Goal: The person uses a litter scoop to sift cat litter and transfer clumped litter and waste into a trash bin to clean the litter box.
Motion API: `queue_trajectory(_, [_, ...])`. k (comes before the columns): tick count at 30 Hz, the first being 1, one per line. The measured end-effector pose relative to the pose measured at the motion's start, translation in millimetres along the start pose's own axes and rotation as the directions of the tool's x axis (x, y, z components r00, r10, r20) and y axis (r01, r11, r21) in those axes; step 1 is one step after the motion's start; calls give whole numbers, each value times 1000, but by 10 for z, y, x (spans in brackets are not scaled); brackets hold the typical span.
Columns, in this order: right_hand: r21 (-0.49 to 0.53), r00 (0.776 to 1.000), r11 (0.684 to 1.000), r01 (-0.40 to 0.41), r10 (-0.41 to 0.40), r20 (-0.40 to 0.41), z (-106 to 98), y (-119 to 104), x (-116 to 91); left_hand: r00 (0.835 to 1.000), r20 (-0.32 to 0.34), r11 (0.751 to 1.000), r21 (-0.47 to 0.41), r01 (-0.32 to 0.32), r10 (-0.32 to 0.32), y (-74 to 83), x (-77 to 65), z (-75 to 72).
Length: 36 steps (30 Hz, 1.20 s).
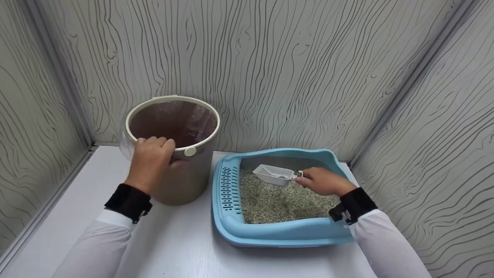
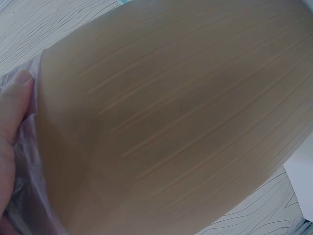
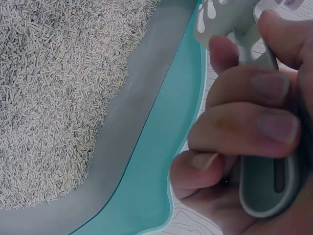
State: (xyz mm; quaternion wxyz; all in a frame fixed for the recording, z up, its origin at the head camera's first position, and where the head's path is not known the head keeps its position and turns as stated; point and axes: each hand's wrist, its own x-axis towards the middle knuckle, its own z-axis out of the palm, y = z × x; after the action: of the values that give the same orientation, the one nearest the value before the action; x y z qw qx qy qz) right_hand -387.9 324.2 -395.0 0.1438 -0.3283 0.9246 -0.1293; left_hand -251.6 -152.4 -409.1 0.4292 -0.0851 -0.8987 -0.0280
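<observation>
A slotted grey-white litter scoop [image 1: 273,174] hangs over the litter, and my right hand [image 1: 324,181] grips its handle; in the right wrist view the fingers [image 3: 244,127] curl round that handle. Pale pellet litter [image 1: 285,204] fills the blue litter box [image 1: 278,231]. At the left, my left hand [image 1: 151,162] holds the near rim of a brown trash can [image 1: 185,181] lined with a clear plastic bag [image 1: 197,119]. The thumb [image 2: 17,98] presses the bag against the can's outer wall in the left wrist view. The can's bottom inside is too dark to make out.
Both containers stand side by side on a white table [image 1: 173,243]. A wood-grain patterned wall [image 1: 251,69] rises close behind them, with side walls at left and right. The litter box has a perforated ledge [image 1: 227,189] on its left side.
</observation>
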Motion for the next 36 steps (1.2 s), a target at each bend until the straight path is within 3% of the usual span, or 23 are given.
queue_trajectory(5, [-16,1000,1000,4,-4,-14,10,-14,1,1000,0,1000,2,2,-2,-9,0,0])
queue_trajectory(16, [-64,978,997,43,-55,-202,55,-43,7,1000,-12,1000,3,-5,5,-30,-2,12])
queue_trajectory(26, [-71,975,996,57,-71,-209,-12,-49,-14,1000,-16,1000,-2,-6,6,-18,-4,18])
queue_trajectory(36, [-87,970,993,76,-94,-224,-282,-239,0,1000,-21,1000,6,-18,18,-3,7,20])
